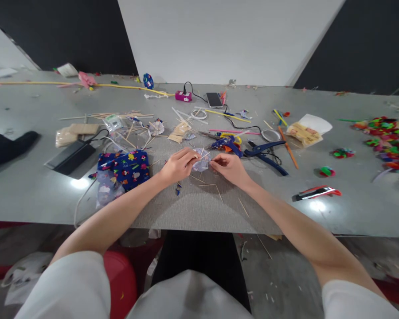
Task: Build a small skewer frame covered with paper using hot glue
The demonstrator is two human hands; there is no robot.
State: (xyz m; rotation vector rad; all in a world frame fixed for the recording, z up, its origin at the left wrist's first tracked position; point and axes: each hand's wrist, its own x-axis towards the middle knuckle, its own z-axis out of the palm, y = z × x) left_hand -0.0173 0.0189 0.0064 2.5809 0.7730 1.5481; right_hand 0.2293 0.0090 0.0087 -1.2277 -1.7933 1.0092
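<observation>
I am leaning over a grey worktop (259,217), and at the centre of the frame both my grips are working close together above a small, pale, roundish disc (201,166). My left grip (179,165) is pinching a thin stick (205,156) between thumb and fingertips, the stick slanting across the disc; my right grip (232,169) is also pinching, fingertips pressed together at the disc's right edge, though I am not making out whether they are grasping a stick's end or the rim itself. The disc is looking like something very light, probably thin and flexible, while the stick is seeming stiff, dry and easily snapped, so I am judging that a gentle fingertip hold near its ends is suiting it best. Below, a few slender loose sticks (243,207) are lying at angles. Just above and right, a smooth blue glue gun (226,142) is resting beside blue-handled pliers (264,149). Left of centre, a navy printed cloth (133,168) is sitting soft and folded, clear crinkled plastic (107,186) overlapping its lower left. At far right, a fuzzy pile (385,137) is showing red and green tufts.
</observation>
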